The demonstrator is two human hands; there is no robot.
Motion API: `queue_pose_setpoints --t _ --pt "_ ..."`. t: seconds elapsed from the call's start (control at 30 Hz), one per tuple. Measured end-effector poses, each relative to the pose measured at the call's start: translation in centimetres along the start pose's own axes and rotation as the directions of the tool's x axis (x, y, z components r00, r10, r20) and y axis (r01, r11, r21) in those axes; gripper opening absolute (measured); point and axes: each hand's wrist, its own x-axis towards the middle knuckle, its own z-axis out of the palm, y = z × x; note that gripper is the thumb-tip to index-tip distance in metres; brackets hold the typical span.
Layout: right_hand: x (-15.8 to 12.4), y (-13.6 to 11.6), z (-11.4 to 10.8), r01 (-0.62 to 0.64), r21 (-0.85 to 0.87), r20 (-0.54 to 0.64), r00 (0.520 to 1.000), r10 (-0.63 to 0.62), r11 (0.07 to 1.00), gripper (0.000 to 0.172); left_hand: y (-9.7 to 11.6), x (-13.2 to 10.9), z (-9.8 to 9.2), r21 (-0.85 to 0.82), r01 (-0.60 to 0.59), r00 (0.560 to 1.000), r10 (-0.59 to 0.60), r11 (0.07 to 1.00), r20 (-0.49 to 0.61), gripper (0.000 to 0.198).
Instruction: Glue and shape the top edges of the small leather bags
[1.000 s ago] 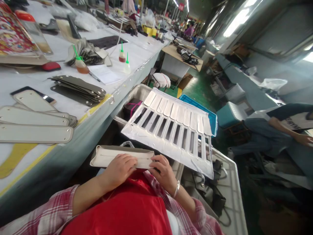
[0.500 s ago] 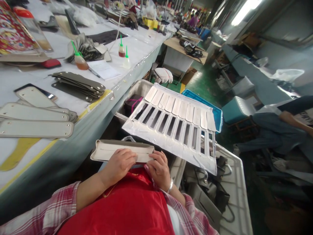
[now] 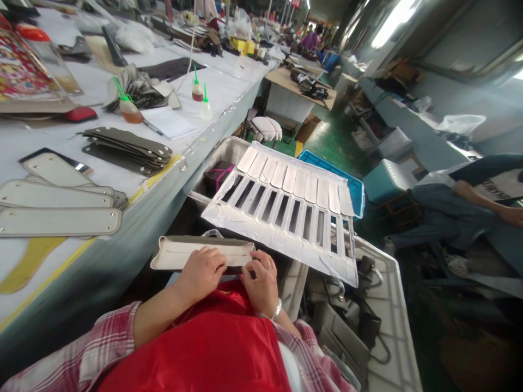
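Note:
Over my lap I hold a long beige leather panel (image 3: 175, 253) with folded edges and a stitched line along its middle. My left hand (image 3: 201, 270) presses down on its middle, fingers curled over the near edge. My right hand (image 3: 260, 280) pinches its right end; a bracelet sits on that wrist. Just beyond the panel lies a white slotted board (image 3: 281, 239) carrying a row of pale strips (image 3: 294, 182), resting across a grey crate (image 3: 392, 305).
The long worktable (image 3: 81, 158) on my left holds beige panels (image 3: 57, 222), a stack of dark panels (image 3: 126, 146) and glue bottles (image 3: 127, 106). A blue crate (image 3: 355, 190) stands behind the board. Another person's arm (image 3: 478, 196) shows at the right. Dark bags (image 3: 347, 326) fill the crate.
My hands have slid a little left along the panel, the right one closing in on its right end. The view has shifted slightly; the panel stays over my lap.

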Motion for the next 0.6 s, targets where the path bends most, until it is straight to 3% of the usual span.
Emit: queue_pose_setpoints --t 0.3,0.6 --pt "-0.63 0.50 -0.35 0.061 -0.009 0.021 0.998 -0.061 0.998 0.010 -0.64 -0.58 0.29 -0.024 -0.071 0.997 0.071 0.997 -0.003 0.018" --pt "-0.24 -0.04 -0.23 0.024 -0.110 0.055 0.998 -0.018 0.994 0.010 -0.30 0.25 0.05 0.006 -0.016 0.999 0.016 1.000 0.028 0.007"
